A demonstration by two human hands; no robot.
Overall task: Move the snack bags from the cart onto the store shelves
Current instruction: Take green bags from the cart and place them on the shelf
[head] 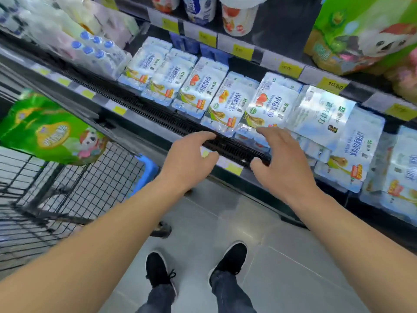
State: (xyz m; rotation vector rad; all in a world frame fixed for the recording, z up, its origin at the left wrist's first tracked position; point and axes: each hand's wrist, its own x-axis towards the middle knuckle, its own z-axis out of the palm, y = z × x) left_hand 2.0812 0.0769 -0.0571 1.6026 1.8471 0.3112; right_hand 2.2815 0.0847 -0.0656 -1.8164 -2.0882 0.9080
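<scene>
- the green snack bag (48, 129) is sitting on top of the wire cart (94, 190) at the left, leaning over its edge, well apart from both hands; another green bag of the same look (365, 30) is already standing on the upper shelf at the top right.
- both hands are reaching toward the front lip of the chilled shelf (225, 146), away from the cart, so the likeliest slip, as i am judging it, is that they are knocking or dragging the white yogurt multipacks (228, 105) lying just beyond the lip.
- the pack nearest the right hand's fingertips (262, 130) is overhanging the edge a little, so a careless brush could be sending it to the floor.
- the bag on the cart is looking loosely perched; bumping the cart while turning back could be tipping it off.
- the left hand (189, 159) is hanging palm down, fingers curled loosely over the black vent strip, thumb tucked below, gripping nothing.
- the right hand (282, 159) is hovering palm down with fingers spread and slightly bent, tips just at the edge of a pack, thumb apart below; it is also empty, and i cannot tell whether it is actually touching the wrapper.
- both forearms are stretching forward, almost parallel, above the person's black shoes (230, 258).
</scene>
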